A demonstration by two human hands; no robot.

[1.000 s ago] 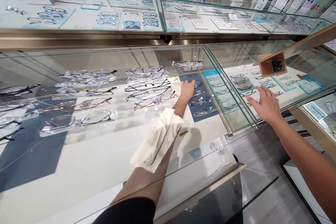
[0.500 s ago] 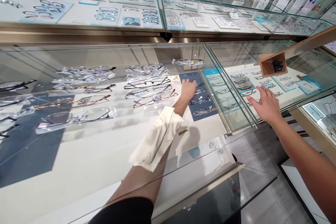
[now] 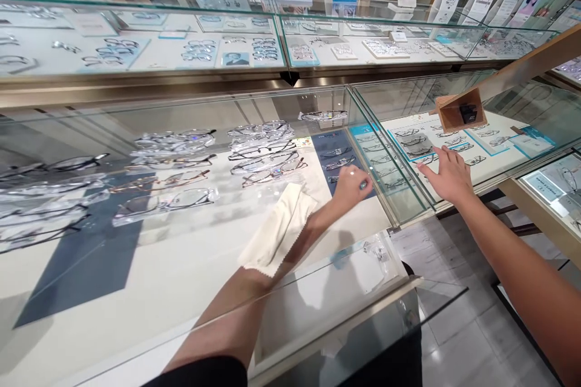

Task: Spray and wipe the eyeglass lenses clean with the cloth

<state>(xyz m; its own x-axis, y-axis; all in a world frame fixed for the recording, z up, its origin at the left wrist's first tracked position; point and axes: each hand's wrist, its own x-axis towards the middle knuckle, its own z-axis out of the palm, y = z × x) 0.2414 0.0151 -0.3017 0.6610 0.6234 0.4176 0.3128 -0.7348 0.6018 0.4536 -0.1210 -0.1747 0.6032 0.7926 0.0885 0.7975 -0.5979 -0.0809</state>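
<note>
My left hand point(image 3: 350, 187) is inside the glass display case, fingers closed over the front pair of eyeglasses point(image 3: 363, 184) on a dark blue mat point(image 3: 325, 144). Most of that pair is hidden by the hand; a small shiny part shows at its right side. Other eyeglasses point(image 3: 339, 163) lie just behind it on the mat. A cream cleaning cloth point(image 3: 276, 230) is draped over my left forearm. Farther right, my right hand point(image 3: 447, 175) has its fingers spread on the glass top of the neighbouring case point(image 3: 408, 205), holding nothing.
Rows of eyeglasses in clear sleeves point(image 3: 167, 202) cover the case's left part, some over another dark mat point(image 3: 86, 266). A wooden holder point(image 3: 460, 110) stands at the right. Raised glass shelving point(image 3: 181, 78) runs behind. A clear glass panel edge point(image 3: 445, 302) crosses the front.
My left hand has come from the back of the dark mat to its front, closing over the front eyeglasses. My right hand stays on the glass. The view has tilted up slightly.
</note>
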